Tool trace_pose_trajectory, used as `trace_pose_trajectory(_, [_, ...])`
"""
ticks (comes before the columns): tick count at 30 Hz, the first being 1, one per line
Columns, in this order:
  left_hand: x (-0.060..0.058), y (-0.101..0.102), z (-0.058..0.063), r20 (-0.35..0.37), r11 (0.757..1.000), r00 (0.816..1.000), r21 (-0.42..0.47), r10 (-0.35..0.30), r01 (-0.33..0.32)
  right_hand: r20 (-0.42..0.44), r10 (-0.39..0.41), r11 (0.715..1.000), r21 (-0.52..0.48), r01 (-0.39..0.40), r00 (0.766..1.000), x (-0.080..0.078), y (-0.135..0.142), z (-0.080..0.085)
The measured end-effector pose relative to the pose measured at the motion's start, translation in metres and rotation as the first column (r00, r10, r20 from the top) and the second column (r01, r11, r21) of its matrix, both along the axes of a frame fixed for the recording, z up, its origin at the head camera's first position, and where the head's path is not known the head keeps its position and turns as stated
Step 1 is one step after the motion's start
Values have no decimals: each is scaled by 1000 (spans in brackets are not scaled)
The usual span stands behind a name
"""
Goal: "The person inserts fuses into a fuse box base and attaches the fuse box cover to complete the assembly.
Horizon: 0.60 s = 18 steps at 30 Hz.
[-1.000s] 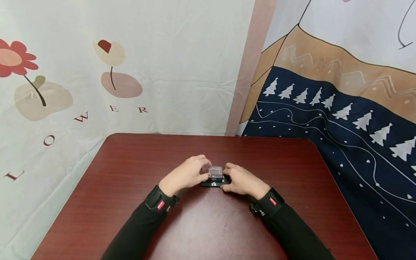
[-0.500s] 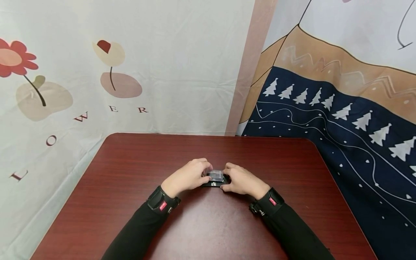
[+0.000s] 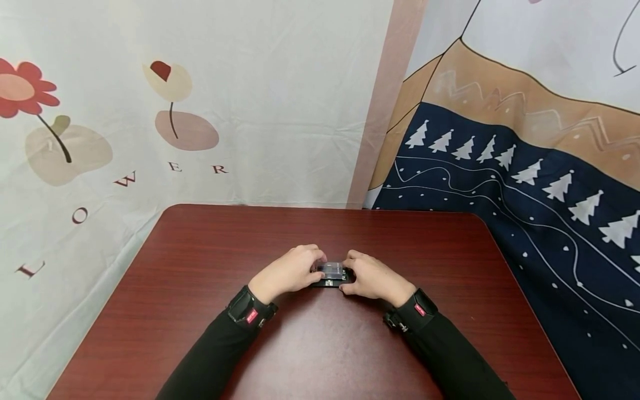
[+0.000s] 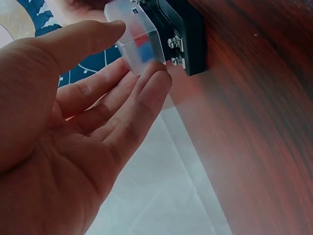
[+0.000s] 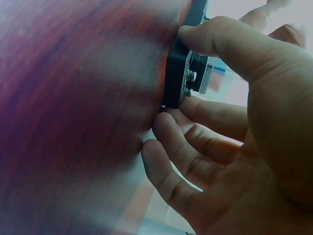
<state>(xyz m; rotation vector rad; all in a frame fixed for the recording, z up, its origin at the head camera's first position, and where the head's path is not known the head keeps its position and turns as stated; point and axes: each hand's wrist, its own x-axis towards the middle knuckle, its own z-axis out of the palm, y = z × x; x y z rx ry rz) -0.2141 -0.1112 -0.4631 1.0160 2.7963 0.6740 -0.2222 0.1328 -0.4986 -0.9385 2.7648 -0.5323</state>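
A clear plastic cover (image 3: 331, 270) sits low over a black base (image 3: 328, 284) on the table, between both hands. Through the cover (image 4: 132, 41), red and blue parts show in the left wrist view. My left hand (image 3: 287, 272) pinches the cover's left side, thumb on one face and fingers on the opposite one. Metal screw terminals (image 5: 190, 78) stand along the base's edge. My right hand (image 3: 379, 279) grips the base's right end, its thumb on the near long side and fingers around the far side. The right hand's palm hides part of that end in the head view.
The red-brown wooden table (image 3: 320, 355) extends around both forearms. Behind it hang a pale cloth (image 3: 290, 111) with flower prints and a dark blue cloth (image 3: 500, 233) with white trees. Each wrist carries a black strap with a camera.
My left hand has moved down and slightly right, lowering the clear cover toward the black base; it barely moves in the last half second. The right hand stays in place.
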Motion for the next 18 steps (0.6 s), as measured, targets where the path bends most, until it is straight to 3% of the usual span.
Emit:
trace_pose_trajectory(11, [1,-1,3,20,999,1000,-38,3,-2,-3,10,1000,1,-10,1000,-1,6,4])
trace_pose_trajectory(18, [3,-3,7,-16,998,1000,-59,20,-21,-83,6,992,-122,-16,997,1,7,16])
